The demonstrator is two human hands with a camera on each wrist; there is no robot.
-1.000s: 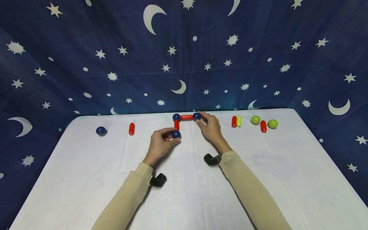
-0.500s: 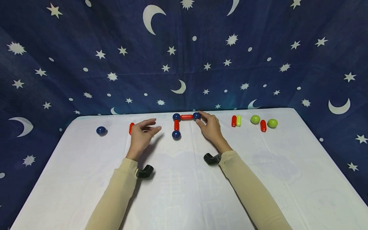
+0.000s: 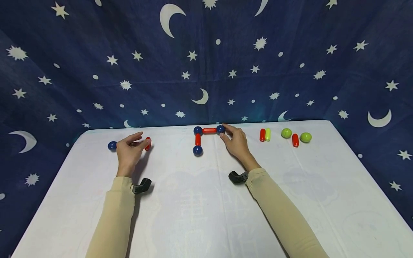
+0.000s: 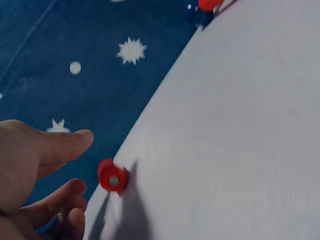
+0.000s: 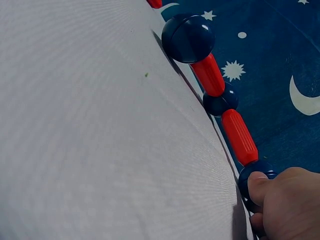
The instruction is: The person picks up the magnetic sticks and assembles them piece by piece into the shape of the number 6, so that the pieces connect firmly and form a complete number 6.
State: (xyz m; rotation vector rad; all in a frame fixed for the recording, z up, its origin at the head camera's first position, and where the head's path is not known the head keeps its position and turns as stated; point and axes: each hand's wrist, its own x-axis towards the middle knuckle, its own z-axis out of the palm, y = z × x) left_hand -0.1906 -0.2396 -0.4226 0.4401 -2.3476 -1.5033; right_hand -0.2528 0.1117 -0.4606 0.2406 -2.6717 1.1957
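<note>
My left hand (image 3: 127,154) is in the air with its fingers apart, holding nothing. It is between a dark blue ball (image 3: 112,145), which it partly covers, and a red rod (image 3: 148,144) with a grey end (image 4: 114,180). My right hand (image 3: 238,145) pinches the dark blue ball (image 3: 220,129) at the right end of an L-shaped piece. That piece joins this ball by a red rod (image 3: 209,131) to a blue corner ball (image 3: 198,130). From the corner, another red rod (image 3: 198,139) runs toward me to a near blue ball (image 3: 197,150).
On the right lie a red rod (image 3: 262,135) beside a yellow-green rod (image 3: 267,134), then a green ball (image 3: 286,133), another red rod (image 3: 295,140) and a second green ball (image 3: 305,137). A dark blue star-patterned cloth (image 3: 206,64) hangs behind the white table (image 3: 193,215).
My left hand has let go of the near blue ball of the L-shaped piece and moved left, past the loose red rod. My right hand keeps its place on the end ball.
</note>
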